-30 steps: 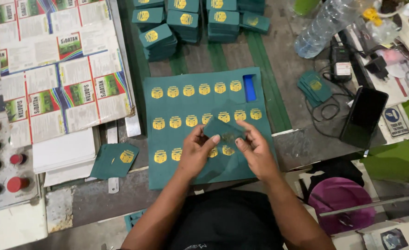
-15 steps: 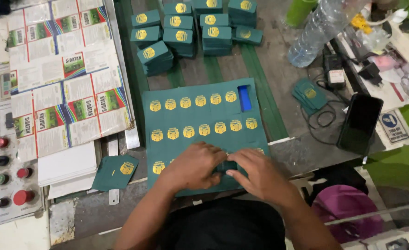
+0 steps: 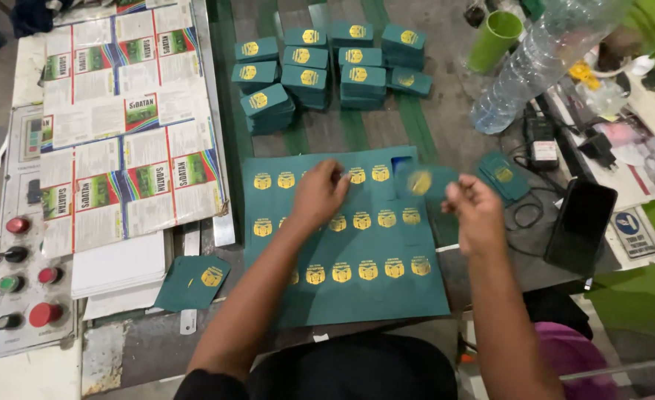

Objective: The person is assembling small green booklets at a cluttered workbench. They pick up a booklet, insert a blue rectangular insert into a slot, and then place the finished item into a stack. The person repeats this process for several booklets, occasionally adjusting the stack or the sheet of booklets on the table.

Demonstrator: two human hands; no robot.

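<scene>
Your single head-worn camera looks steeply down from above, close over the grey worn counter, forward past your forearms; no second view.

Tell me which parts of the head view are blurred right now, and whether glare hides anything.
Head view: the green card in the right hand is smeared by motion; the left hand on the green sheet is slightly soft. The stacks of cards look sharp. The plastic bottle shows mild glare; lighting is even, shadows soft.
</scene>
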